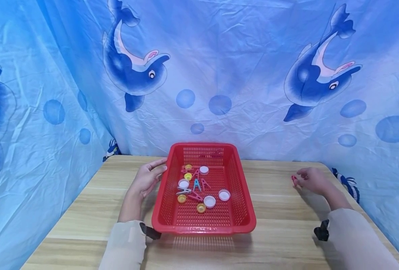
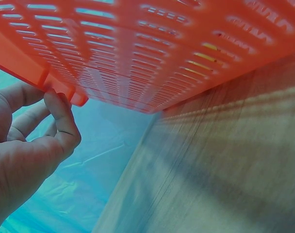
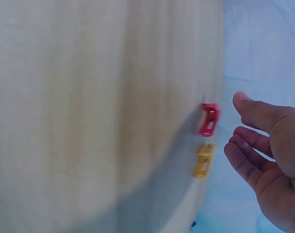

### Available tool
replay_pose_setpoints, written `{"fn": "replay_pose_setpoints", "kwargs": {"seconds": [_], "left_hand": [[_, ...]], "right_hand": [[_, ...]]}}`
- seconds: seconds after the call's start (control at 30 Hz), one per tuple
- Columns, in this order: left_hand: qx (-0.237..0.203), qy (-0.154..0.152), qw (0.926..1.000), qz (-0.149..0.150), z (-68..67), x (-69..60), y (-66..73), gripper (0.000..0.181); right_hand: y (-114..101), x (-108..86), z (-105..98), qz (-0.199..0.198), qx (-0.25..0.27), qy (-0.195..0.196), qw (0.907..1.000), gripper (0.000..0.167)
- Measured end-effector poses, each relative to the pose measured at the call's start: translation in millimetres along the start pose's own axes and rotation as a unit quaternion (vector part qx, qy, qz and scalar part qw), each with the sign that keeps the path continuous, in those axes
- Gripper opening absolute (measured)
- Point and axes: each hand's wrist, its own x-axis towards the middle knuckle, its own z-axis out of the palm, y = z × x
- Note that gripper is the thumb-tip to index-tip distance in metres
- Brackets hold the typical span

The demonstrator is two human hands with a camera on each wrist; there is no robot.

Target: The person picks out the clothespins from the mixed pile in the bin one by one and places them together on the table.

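Observation:
A red plastic basket [image 1: 203, 229] has perforated walls and holds several small clothespins and caps. My left hand [image 1: 145, 180] grips its left rim; in the left wrist view the thumb and fingers [image 2: 64, 109] pinch that rim from outside. Far to the right, my right hand [image 1: 312, 180] hovers near a red clothespin [image 1: 294, 180] on the table. In the right wrist view its fingers are loosely spread, apart from the red clothespin [image 3: 209, 120] and a yellow clothespin [image 3: 204, 160] beside it. My hand hides the yellow one in the head view.
Inside the basket lie a teal clothespin [image 1: 197, 184], a grey clothespin [image 1: 183, 191], white caps [image 1: 209, 202] and yellow caps [image 1: 201, 208]. The wooden table [image 1: 277, 232] ends at a blue dolphin-print curtain [image 1: 240, 75] behind and at both sides.

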Motion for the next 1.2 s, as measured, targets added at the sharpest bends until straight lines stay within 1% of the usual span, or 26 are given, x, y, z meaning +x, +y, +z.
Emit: {"fn": "replay_pose_setpoints", "kwargs": {"seconds": [0.2,0.3,0.4,0.57,0.63,0.87,0.97,1.1,1.2], "left_hand": [[-0.003,-0.001,1.0000,-0.001,0.4,-0.4,0.8,0.056],[-0.003,-0.002,1.0000,0.000,1.2,-0.4,1.0,0.055],[-0.003,-0.004,1.0000,0.003,1.8,-0.2,0.9,0.055],[-0.001,-0.006,1.0000,0.006,2.3,-0.2,0.7,0.055],[-0.002,-0.005,1.0000,0.006,2.4,-0.2,0.5,0.055],[-0.002,-0.004,1.0000,0.004,1.7,-0.1,-0.3,0.056],[-0.001,-0.004,1.0000,0.004,1.3,0.3,-0.3,0.055],[0.000,-0.004,1.0000,0.005,0.4,0.1,-0.2,0.055],[0.000,-0.004,1.0000,0.006,-0.1,-0.2,-0.1,0.056]], "right_hand": [[-18,6.5,-20,-0.012,-0.052,0.014,0.9985,0.042],[-29,10.5,-28,-0.021,-0.053,0.016,0.9982,0.042],[-42,14.6,-35,-0.047,-0.056,0.024,0.9970,0.041],[-69,21.1,-41,-0.069,-0.070,0.028,0.9948,0.043],[-80,25.3,-41,-0.078,-0.073,0.030,0.9939,0.042],[-117,37.4,-35,-0.144,-0.090,0.060,0.9837,0.037],[-132,39.8,-31,-0.167,-0.087,0.063,0.9800,0.037],[-150,43.6,-22,-0.208,-0.093,0.066,0.9716,0.035],[-164,45.7,-15,-0.229,-0.105,0.072,0.9650,0.035]]}}
